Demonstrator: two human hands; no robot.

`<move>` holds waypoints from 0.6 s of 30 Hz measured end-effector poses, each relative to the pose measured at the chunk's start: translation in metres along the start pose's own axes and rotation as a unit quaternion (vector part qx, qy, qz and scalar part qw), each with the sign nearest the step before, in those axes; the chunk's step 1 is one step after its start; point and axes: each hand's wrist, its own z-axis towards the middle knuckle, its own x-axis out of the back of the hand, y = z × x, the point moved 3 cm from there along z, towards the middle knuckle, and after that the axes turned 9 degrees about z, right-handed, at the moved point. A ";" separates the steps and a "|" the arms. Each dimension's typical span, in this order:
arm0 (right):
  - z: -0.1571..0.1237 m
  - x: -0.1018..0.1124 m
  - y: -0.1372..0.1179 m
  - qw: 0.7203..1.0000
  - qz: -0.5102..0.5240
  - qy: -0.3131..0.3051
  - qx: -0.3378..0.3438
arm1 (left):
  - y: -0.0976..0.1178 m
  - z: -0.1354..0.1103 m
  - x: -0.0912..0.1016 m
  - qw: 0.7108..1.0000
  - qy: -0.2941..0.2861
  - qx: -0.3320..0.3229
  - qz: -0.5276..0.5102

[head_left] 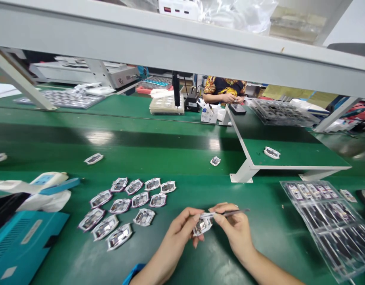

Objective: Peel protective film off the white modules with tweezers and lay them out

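Observation:
My left hand (182,229) pinches a small white-framed electronic part (201,226) just above the green mat. My right hand (234,229) is closed round metal tweezers (230,214), whose tips rest on the top edge of that part. Left of my hands, several similar parts (127,206) lie in loose rows on the mat. At the right, a clear plastic tray (333,221) holds several dark parts in pockets.
A teal machine (18,241) and a white-and-blue tool (36,184) sit at the left. A raised green shelf on white brackets (289,152) stands at the right, with one part (272,152) on it. Loose parts (93,158) lie on the belt. Another person's hands (231,97) work across the line.

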 end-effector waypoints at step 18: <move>0.001 -0.007 -0.008 0.999 0.032 -0.041 0.017 | 0.014 -0.005 -0.005 1.000 0.025 0.016 0.010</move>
